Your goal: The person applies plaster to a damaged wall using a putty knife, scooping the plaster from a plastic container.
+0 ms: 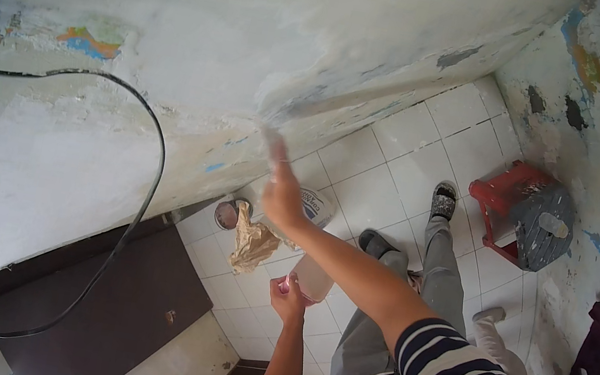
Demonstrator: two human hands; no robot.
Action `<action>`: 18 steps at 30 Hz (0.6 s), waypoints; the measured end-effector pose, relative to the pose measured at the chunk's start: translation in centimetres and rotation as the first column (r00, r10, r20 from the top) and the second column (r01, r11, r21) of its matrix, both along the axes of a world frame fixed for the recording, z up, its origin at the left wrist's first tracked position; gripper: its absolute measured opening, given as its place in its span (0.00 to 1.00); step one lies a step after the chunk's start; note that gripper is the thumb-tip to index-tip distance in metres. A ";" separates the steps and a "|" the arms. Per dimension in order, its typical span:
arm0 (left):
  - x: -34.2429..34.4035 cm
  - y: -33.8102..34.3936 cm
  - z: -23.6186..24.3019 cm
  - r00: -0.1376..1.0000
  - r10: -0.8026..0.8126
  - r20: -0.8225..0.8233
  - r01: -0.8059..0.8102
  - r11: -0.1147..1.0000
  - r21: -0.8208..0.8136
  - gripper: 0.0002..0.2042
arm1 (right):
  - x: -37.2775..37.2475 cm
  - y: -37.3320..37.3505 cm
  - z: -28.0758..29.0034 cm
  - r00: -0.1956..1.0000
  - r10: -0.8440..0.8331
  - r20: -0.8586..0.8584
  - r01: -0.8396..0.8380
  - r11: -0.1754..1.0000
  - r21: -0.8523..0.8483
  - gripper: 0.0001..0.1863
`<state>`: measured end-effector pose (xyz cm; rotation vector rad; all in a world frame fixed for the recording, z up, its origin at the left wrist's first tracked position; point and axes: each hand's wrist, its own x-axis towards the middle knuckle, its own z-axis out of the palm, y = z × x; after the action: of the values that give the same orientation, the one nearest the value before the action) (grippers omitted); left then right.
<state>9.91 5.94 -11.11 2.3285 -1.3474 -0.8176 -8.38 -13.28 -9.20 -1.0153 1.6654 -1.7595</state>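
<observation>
My right hand [282,199] reaches up to the wall, its fingers closed on a small scraper [275,147]. The scraper is smeared by motion, and its tip is at or close to the pale plastered wall [206,39]. Lower down, near my body, my left hand [288,300] is wrapped round the pink grip of a flat rectangular plate [311,274]. The plate's pale face is turned up; whether plaster lies on it I cannot tell. Crumpled brown paper [254,241] lies on the floor beyond the left hand, beside a white printed sack [319,206] partly hidden by my right arm.
A round tub [228,214] stands by the wall's foot. A black cable [161,158] loops over a dark brown panel [93,304] at left. At right, a red stool [503,192] bears a grey, plaster-spattered thing [543,226]. A pale shoe [489,315] shows behind my legs.
</observation>
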 end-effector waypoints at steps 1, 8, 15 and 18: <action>-0.1 0.1 -0.1 0.999 0.023 -0.034 -0.023 1.000 -0.006 0.20 | -1.6 0.3 -0.5 1.000 0.001 0.000 -0.001 1.000 -0.003 0.44; -1.9 0.5 -0.4 1.000 0.000 -0.019 0.000 1.000 0.016 0.19 | -7.8 -7.8 2.1 0.885 -0.464 0.027 0.462 0.885 0.060 0.47; 0.2 0.7 0.2 0.999 0.032 0.025 -0.032 0.999 0.006 0.19 | 0.4 0.3 1.0 0.978 -0.067 0.195 0.065 0.998 0.017 0.46; 0.1 0.3 0.7 0.999 0.025 0.023 -0.025 1.000 -0.011 0.19 | -6.9 -0.9 0.6 0.915 -0.366 0.167 0.364 0.930 0.043 0.47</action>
<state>9.99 6.22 -10.43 2.3486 -1.3261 -0.7759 -15.24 -14.14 -8.65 -0.5473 1.8368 -2.0039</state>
